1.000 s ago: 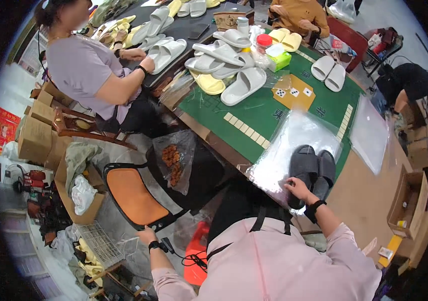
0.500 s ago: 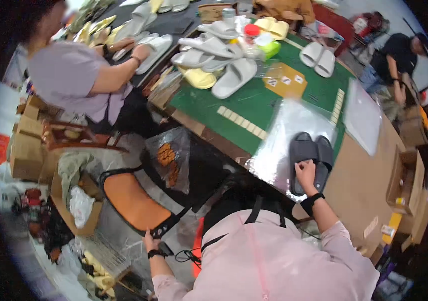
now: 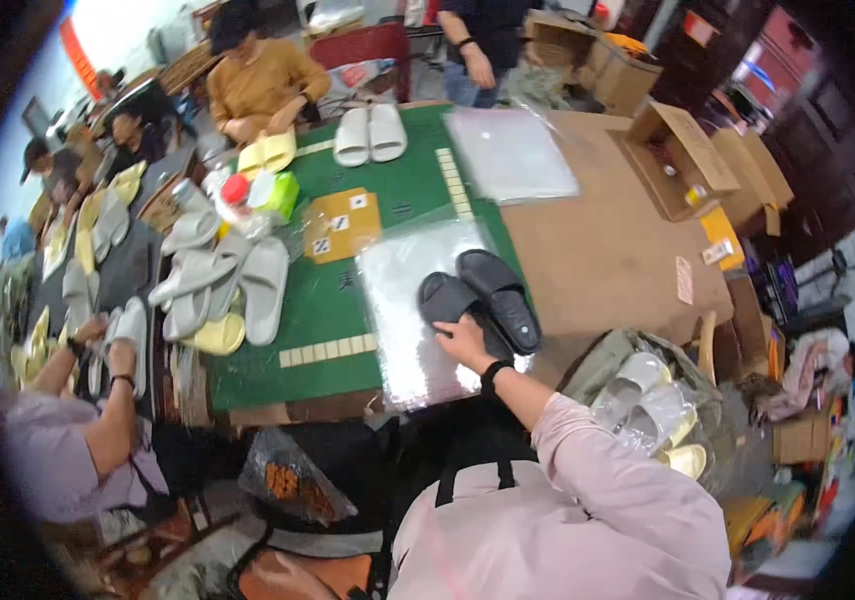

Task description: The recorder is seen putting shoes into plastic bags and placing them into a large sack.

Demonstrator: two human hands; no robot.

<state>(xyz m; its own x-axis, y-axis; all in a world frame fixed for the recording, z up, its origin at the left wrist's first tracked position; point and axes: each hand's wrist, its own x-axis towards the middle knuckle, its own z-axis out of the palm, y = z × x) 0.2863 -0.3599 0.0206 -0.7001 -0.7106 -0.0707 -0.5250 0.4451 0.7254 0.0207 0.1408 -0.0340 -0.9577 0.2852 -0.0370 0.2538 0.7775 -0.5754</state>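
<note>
A pair of black slide sandals lies on clear plastic bags on the table's near side. My right hand (image 3: 463, 340) is closed at the strap of the left black slide (image 3: 447, 296), fingertips at its edge. Right beside it is the other black slide (image 3: 500, 295), which that hand does not hold. The shiny clear plastic bags (image 3: 387, 290) spread out under the pair. At the lower edge, my left hand (image 3: 289, 578) is a blurred shape over the orange chair (image 3: 337, 572); its fingers cannot be made out.
Grey slides (image 3: 265, 290) and yellow ones pile up at the table's left. A white pair (image 3: 369, 135) stands at the far edge. More plastic bags (image 3: 512, 155) lie on brown cardboard (image 3: 607, 240). An open carton (image 3: 677, 165) sits far right. Co-workers sit and stand around.
My view has swung to the right and up, bringing the far side of the room in. My right hand stays at the black slide. The chair and my left hand have dropped to the lower edge.
</note>
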